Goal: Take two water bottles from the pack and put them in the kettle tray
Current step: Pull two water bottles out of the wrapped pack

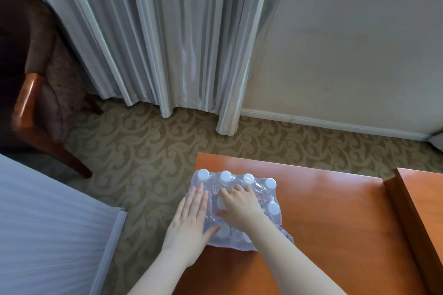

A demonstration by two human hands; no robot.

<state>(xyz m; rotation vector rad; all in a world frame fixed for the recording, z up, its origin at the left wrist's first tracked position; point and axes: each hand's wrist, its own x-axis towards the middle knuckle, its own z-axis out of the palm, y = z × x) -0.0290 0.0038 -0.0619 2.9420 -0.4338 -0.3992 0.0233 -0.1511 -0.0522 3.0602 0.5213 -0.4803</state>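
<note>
A shrink-wrapped pack of water bottles (263,195) with white caps stands at the left end of an orange wooden table (335,223). My left hand (190,220) lies flat against the pack's left side, fingers straight and together. My right hand (241,205) rests on top of the pack in the middle, fingers curled down into the plastic wrap around a bottle top that it mostly hides. No kettle tray is in view.
A raised wooden ledge (412,211) runs along the table's right side. A white bed (48,223) is at the lower left, and a dark chair (36,93) stands at the left. Grey curtains (167,43) hang behind, over patterned carpet (148,151).
</note>
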